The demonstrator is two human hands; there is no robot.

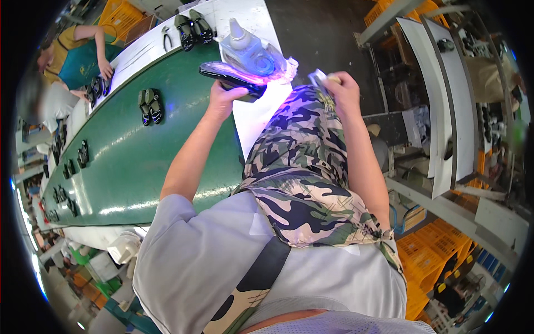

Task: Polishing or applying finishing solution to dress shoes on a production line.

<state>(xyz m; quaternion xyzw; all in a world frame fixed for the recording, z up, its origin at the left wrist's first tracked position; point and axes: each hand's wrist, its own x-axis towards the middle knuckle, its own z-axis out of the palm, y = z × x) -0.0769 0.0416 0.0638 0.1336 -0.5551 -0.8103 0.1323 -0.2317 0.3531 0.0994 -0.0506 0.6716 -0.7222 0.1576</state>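
Observation:
My left hand (223, 101) is closed around a glossy black shoe (229, 73) above the edge of the table. A purplish glow lies along the shoe. Pinched in my right hand (346, 96) is a small tool with a pale flat head (317, 77); its exact kind is unclear. It is apart from the shoe, over my camouflage apron (297, 136). Just beyond the shoe, a squeeze bottle with a white nozzle (238, 37) stands beside a bluish, clear plastic-looking container (261, 57).
Pairs of dark shoes (150, 107) lie on the green conveyor belt (189, 119) to the left. Pliers (166, 38) and another shoe pair (194, 28) rest on its white far ledge. A co-worker's hand (105, 69) touches shoes there. Right are a metal rack (453, 106) and orange crates (436, 245).

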